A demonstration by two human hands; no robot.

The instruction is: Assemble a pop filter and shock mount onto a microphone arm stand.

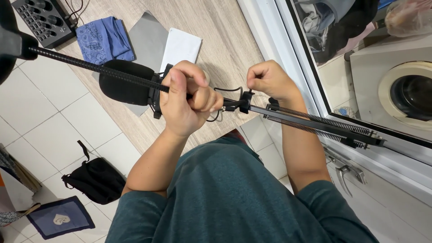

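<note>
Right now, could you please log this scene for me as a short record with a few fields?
Left hand: left hand closed around the microphone mount
Right hand: right hand pinching the knob at the joint
Held item: black spring arm with foam-covered microphone
Also attached: gooseneck running up left
Surface: wooden tabletop
On it: blue cloth, white paper
Floor: black bag

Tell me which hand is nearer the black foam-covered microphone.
Left. The left hand grips right beside the microphone; the right hand is farther along the spring arm.
</note>
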